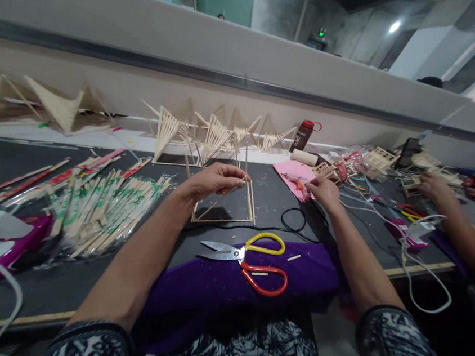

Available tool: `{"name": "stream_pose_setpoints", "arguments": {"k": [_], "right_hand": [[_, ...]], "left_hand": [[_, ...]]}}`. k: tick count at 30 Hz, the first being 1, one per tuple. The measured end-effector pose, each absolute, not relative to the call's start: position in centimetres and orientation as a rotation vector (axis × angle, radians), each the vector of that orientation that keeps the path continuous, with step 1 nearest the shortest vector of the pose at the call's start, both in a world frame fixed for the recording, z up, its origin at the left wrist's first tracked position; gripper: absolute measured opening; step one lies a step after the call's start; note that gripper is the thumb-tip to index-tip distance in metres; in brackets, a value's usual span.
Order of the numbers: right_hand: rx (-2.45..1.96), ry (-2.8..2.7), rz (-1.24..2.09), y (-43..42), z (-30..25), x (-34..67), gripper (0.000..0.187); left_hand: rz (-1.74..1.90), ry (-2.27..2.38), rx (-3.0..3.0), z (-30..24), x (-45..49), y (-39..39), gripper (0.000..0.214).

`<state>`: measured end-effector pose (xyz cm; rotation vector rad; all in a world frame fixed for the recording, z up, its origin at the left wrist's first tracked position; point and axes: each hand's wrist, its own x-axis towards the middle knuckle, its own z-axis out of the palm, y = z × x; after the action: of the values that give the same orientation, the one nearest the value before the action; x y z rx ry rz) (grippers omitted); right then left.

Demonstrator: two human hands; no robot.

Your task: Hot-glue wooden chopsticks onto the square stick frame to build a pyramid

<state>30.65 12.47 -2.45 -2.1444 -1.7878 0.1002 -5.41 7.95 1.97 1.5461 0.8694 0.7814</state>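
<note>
A: Where is the person's left hand (216,179)?
B: Over the middle of the desk (61,278), thumb and fingertips pinched together on the upper part of the stick frame (224,220), a small open structure of pale wooden sticks. Its base bar shows low down, below the hand.

A: And the right hand (324,194)?
B: Well apart from the left, out to the right, its fingers at the orange tool (298,185), which lies on the pink cloth (301,170). Whether they have closed on that tool cannot be told.

A: What lies between the forearms?
B: The scissors (239,254), blades spread and pointing left over the dark desk, 1 handle yellow and 1 red. Both handles lie on the purple cloth (312,271). There are 2 short stick pieces there too: 1 inside the red loop, 1 to the right of the yellow.

A: What is on the left?
B: A clear bag (103,203) full of sticks with green markings, and nearer, a magenta object (36,236) beside a white cable.

A: And at the back?
B: A row of stick models (216,133) with fanned sides, then a dark bottle (302,136) with a red lid. At far right, a co-worker's forearm (464,227) reaches in.
</note>
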Motion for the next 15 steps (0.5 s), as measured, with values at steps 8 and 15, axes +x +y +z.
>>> {"name": "stream_pose_setpoints", "arguments": {"k": [8,15], "right_hand": [[-2.278,-1.624,0.303,15.6,-5.6,30.9,0.036],[-1.983,-1.454,0.491,14.9,-6.2,31.5,0.022]], "left_hand": [[0.758,0.903,1.549,2.2,-5.5,7.9,0.024],[0.786,0.89,1.521,2.2,-5.4,7.8,0.024]]}}
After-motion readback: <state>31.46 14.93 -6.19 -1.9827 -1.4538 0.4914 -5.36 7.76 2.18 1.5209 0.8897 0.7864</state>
